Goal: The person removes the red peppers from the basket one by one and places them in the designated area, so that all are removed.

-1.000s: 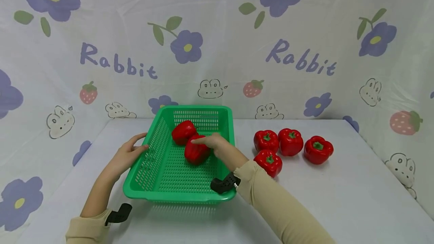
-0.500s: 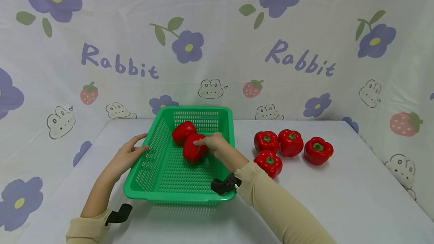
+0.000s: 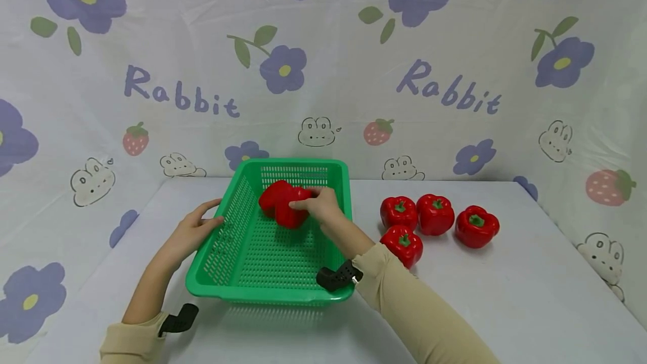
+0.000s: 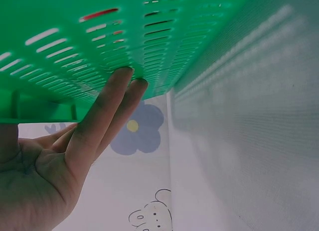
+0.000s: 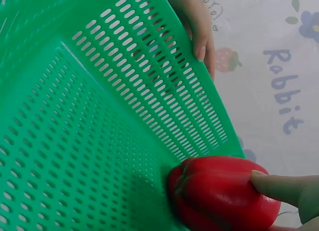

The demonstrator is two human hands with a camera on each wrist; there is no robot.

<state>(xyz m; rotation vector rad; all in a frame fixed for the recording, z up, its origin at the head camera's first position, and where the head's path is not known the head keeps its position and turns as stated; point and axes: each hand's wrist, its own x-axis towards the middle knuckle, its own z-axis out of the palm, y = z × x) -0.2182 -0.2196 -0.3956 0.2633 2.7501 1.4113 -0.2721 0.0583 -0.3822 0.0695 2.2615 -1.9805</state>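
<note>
My left hand [image 3: 188, 237] grips the left rim of a green plastic basket [image 3: 270, 295], its thumb over the edge. In the left wrist view, the fingers of that hand [image 4: 47, 178] lie along the outside of the slotted wall. Inside the basket, my right hand [image 3: 323, 206] holds a red bell pepper [image 3: 290, 215] from its right side. Another red bell pepper [image 3: 270, 195] lies at the far left of the basket, partly hidden behind the held one. The right wrist view shows my thumb pressed on the glossy red pepper [image 5: 224, 191]; most other fingers are out of sight.
Right of the basket, several red bell peppers stand stem up on the white table [image 3: 505, 296]: a back-left one [image 3: 399, 213], a middle one [image 3: 435, 215], a right one [image 3: 477, 227] and a front one [image 3: 402, 245] near my right sleeve. A patterned cloth [image 3: 323, 72] hangs behind.
My right hand has shifted the held pepper toward the far end of the basket and turned it, and it now overlaps the other pepper in view. The left hand keeps its place on the rim.
</note>
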